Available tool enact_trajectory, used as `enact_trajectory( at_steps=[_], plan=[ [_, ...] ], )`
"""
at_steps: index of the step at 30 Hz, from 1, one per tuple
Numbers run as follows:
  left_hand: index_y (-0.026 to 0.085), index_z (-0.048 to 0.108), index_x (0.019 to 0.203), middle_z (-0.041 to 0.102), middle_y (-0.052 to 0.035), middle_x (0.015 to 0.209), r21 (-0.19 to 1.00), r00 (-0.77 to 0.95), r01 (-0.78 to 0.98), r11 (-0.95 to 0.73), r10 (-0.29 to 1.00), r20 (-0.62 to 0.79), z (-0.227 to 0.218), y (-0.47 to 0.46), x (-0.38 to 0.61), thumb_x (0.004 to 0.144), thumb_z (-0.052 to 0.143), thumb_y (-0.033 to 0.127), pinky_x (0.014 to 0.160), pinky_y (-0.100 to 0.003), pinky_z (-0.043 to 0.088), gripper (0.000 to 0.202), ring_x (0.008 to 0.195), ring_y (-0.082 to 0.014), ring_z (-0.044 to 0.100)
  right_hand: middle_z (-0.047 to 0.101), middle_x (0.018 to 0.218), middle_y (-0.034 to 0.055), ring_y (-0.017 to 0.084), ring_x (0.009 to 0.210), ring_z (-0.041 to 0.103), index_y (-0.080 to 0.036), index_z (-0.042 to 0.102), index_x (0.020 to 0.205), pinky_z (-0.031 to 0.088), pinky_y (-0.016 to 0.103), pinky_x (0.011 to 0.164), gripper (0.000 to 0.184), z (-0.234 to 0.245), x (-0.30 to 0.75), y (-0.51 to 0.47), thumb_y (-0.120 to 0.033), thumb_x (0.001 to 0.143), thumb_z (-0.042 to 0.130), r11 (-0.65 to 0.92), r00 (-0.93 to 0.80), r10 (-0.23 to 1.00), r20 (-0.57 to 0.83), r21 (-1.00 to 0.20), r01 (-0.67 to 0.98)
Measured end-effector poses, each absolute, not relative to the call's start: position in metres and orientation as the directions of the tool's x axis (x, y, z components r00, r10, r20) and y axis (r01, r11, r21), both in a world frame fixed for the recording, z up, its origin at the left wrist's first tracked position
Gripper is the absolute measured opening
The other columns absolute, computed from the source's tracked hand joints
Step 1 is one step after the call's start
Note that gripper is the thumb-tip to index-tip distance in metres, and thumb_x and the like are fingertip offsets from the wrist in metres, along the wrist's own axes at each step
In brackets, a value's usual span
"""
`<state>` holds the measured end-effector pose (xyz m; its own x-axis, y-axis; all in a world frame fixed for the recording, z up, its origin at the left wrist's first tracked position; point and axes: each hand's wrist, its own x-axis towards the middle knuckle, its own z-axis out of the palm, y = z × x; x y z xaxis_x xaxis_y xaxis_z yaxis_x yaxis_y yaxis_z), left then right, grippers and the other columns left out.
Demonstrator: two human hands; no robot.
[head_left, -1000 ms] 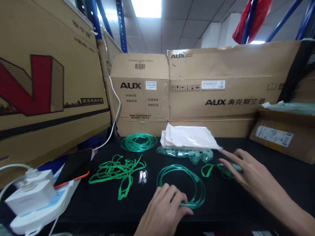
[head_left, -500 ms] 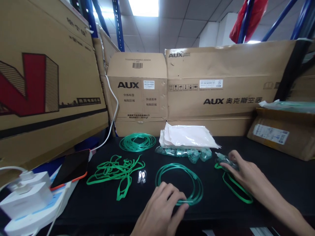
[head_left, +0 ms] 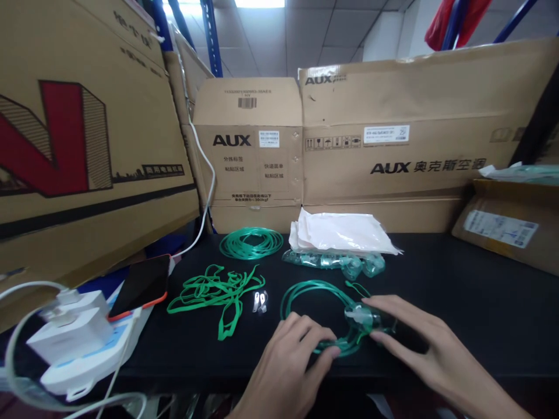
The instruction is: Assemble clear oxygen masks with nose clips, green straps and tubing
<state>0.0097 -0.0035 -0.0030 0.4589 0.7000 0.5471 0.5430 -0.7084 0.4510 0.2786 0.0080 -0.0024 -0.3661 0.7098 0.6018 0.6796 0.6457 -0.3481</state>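
Note:
A coil of clear green tubing (head_left: 315,284) lies on the black table in front of me. My left hand (head_left: 294,355) rests at its near side, thumb and fingers closed on the tubing. At the coil's right edge is a clear green plastic mask (head_left: 364,317) with a pale connector. My right hand (head_left: 406,331) grips it from the right between thumb and fingers. A thin green strap loops out behind the mask, and part of it is hidden by the hand.
Left of the coil lie small metal clips (head_left: 259,302) and tangled green elastic straps (head_left: 220,297). Farther back are another tubing coil (head_left: 251,243), white packets (head_left: 343,231) and more clear green parts (head_left: 336,263). A phone (head_left: 142,282) and power strip (head_left: 82,364) stand left; cartons (head_left: 257,157) line the back.
My right hand has brought the mask and its strap leftward to the coil's right edge. My left hand stays on the tubing. The view has tilted slightly down.

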Motion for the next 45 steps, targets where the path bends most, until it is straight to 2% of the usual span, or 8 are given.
enact_trajectory(
  at_steps=[5, 10, 14, 17, 19, 27, 36, 45],
  plan=[
    [0.023, 0.065, 0.106, 0.073, -0.0009, 0.101, 0.437, 0.445, 0.552, -0.71, 0.694, 0.566, -0.005, -0.003, 0.009, 0.105, 0.057, 0.021, 0.087, -0.038, 0.05, 0.009, 0.09, -0.0219, 0.064, 0.071, 0.131, 0.0067, 0.026, 0.121, 0.069, -0.031, 0.059, 0.136, 0.058, 0.038, 0.104, 0.04, -0.007, 0.275, -0.001, -0.037, 0.098, 0.067, 0.63, -0.389, 0.756, 0.527, -0.424, 0.651],
    [0.023, 0.065, 0.107, 0.072, -0.0015, 0.096, 0.442, 0.427, 0.528, -0.725, 0.677, 0.6, -0.004, -0.002, 0.008, 0.108, 0.051, 0.027, 0.08, -0.033, 0.051, 0.015, 0.086, -0.0198, 0.064, 0.072, 0.125, 0.0071, 0.026, 0.115, 0.071, -0.031, 0.063, 0.132, 0.062, 0.036, 0.096, 0.034, -0.001, 0.273, -0.003, -0.033, 0.099, 0.066, 0.672, -0.386, 0.715, 0.583, -0.419, 0.611],
    [0.023, 0.064, 0.108, 0.071, -0.0002, 0.096, 0.454, 0.419, 0.521, -0.722, 0.68, 0.602, -0.006, -0.002, 0.007, 0.107, 0.053, 0.025, 0.079, -0.032, 0.05, 0.011, 0.086, -0.0194, 0.064, 0.068, 0.122, 0.0095, 0.028, 0.114, 0.068, -0.031, 0.059, 0.139, 0.062, 0.038, 0.088, 0.043, 0.003, 0.275, -0.007, -0.023, 0.097, 0.065, 0.726, -0.401, 0.574, 0.714, -0.217, 0.653],
    [0.024, 0.063, 0.109, 0.071, -0.0001, 0.098, 0.457, 0.422, 0.52, -0.721, 0.683, 0.597, -0.007, -0.002, 0.007, 0.107, 0.053, 0.024, 0.081, -0.032, 0.049, 0.01, 0.088, -0.0195, 0.063, 0.067, 0.117, 0.0105, 0.031, 0.114, 0.065, -0.033, 0.058, 0.144, 0.059, 0.045, 0.09, 0.05, 0.007, 0.279, -0.011, -0.019, 0.096, 0.064, 0.665, -0.403, 0.493, 0.771, -0.035, 0.746],
    [0.024, 0.063, 0.108, 0.071, -0.0001, 0.098, 0.453, 0.422, 0.519, -0.725, 0.678, 0.601, -0.007, -0.002, 0.007, 0.107, 0.053, 0.024, 0.082, -0.033, 0.049, 0.01, 0.088, -0.0194, 0.063, 0.066, 0.116, 0.0105, 0.031, 0.115, 0.064, -0.034, 0.058, 0.144, 0.058, 0.047, 0.093, 0.051, 0.007, 0.28, -0.011, -0.017, 0.096, 0.063, 0.652, -0.416, 0.48, 0.772, 0.004, 0.758],
    [0.023, 0.065, 0.106, 0.071, -0.0004, 0.094, 0.444, 0.416, 0.531, -0.721, 0.679, 0.605, -0.005, -0.001, 0.008, 0.109, 0.049, 0.027, 0.079, -0.032, 0.05, 0.017, 0.084, -0.0194, 0.064, 0.064, 0.114, 0.0072, 0.021, 0.101, 0.072, -0.031, 0.06, 0.134, 0.061, 0.026, 0.08, 0.039, 0.002, 0.269, -0.004, -0.023, 0.096, 0.066, 0.735, -0.405, 0.616, 0.675, -0.308, 0.604],
    [0.022, 0.063, 0.106, 0.073, 0.0001, 0.096, 0.412, 0.445, 0.503, -0.76, 0.636, 0.631, -0.005, 0.0, 0.008, 0.11, 0.047, 0.022, 0.083, -0.032, 0.05, 0.016, 0.085, -0.0177, 0.066, 0.065, 0.118, 0.0057, 0.018, 0.105, 0.072, -0.034, 0.059, 0.137, 0.06, 0.022, 0.084, 0.038, 0.003, 0.27, -0.002, -0.031, 0.1, 0.066, 0.748, -0.446, 0.617, 0.649, -0.307, 0.588],
    [0.022, 0.063, 0.108, 0.072, -0.0001, 0.099, 0.4, 0.45, 0.519, -0.755, 0.639, 0.623, -0.007, 0.001, 0.006, 0.107, 0.052, 0.018, 0.082, -0.033, 0.05, 0.012, 0.087, -0.0193, 0.064, 0.059, 0.13, 0.0097, 0.019, 0.112, 0.069, -0.034, 0.045, 0.152, 0.059, 0.023, 0.087, 0.051, 0.006, 0.261, -0.009, -0.023, 0.104, 0.056, 0.755, -0.524, 0.591, 0.614, -0.192, 0.626]
  ],
)
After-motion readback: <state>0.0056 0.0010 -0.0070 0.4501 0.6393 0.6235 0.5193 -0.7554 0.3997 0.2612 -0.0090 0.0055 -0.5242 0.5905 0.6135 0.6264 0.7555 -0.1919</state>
